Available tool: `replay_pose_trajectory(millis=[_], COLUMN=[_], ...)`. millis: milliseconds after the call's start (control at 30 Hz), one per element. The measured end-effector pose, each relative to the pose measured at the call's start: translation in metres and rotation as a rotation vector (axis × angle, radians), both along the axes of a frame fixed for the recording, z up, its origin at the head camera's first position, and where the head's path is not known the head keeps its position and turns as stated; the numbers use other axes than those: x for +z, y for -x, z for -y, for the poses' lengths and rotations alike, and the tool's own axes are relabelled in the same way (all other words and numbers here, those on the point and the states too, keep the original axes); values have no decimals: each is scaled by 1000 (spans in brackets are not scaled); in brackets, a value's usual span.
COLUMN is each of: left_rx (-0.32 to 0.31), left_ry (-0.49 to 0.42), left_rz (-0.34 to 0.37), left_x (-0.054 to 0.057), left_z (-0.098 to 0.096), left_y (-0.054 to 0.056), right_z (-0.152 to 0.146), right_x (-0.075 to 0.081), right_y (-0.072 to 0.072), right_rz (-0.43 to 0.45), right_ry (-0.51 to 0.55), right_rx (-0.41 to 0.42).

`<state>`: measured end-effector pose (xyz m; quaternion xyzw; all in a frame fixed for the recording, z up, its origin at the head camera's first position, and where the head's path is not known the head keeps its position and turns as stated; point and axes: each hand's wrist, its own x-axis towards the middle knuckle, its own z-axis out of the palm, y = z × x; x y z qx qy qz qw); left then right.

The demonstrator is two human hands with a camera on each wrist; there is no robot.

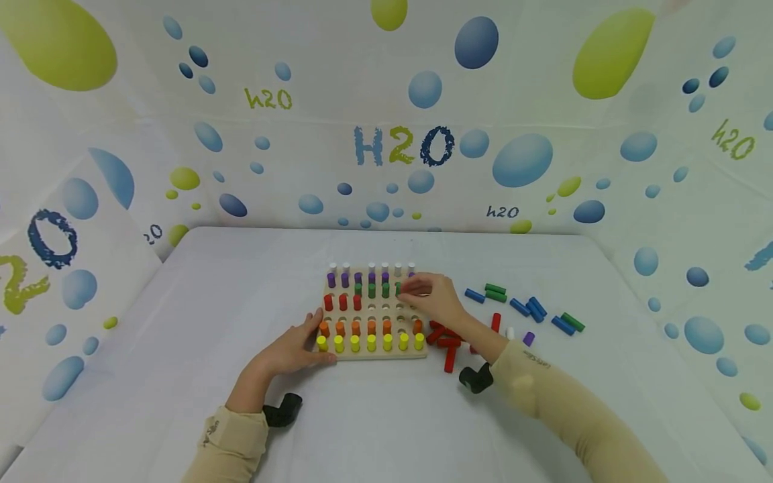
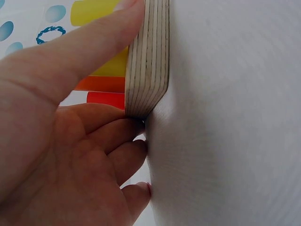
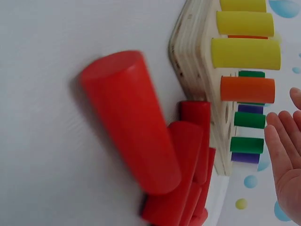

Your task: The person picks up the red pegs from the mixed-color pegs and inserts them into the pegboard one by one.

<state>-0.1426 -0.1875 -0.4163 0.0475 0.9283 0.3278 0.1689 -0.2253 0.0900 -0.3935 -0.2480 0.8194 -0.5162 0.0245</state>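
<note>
A wooden pegboard [image 1: 380, 357] bears rows of coloured pegs: white at the back, then purple, green, red, orange and yellow. My left hand [image 1: 296, 345] holds its front left corner, with thumb on the front edge [image 2: 153, 52] and fingers along the left side. My right hand [image 1: 431, 295] is over the board's right part, fingertips right at a green peg [image 1: 398, 289]. In the right wrist view the fingers [image 3: 282, 146] are fairly straight, the thumb apart from them, near the tops of standing green pegs [image 3: 247, 145]. Some holes in the red row show bare.
Loose red pegs [image 1: 449, 359] lie in a heap against the board's right side, under the right forearm. Farther right are scattered blue pegs [image 1: 519, 307], green pegs [image 1: 496, 296], a purple peg [image 1: 529, 339] and a white peg [image 1: 510, 333]. A white cloth [image 1: 386, 429] covers the table.
</note>
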Motion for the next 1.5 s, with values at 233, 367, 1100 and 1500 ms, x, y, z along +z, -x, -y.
replay_pose_trajectory(millis=[233,367,1100,1500], left_rx=[5,4,5,3], left_ry=[-1,3,3,3], left_rz=[11,10,6,0], left_x=[1,2,3,3], left_z=[0,0,-1,-1], left_y=[-1,-1,-2,-1], right_z=[-15,-24,-55,-59], right_x=[-17,-19,-21,-22], right_y=[7,7,-3,-4], right_rz=[43,34,78,46], right_ry=[-20,-12,-172,-294], right_rx=[-31,-30,-69,-39])
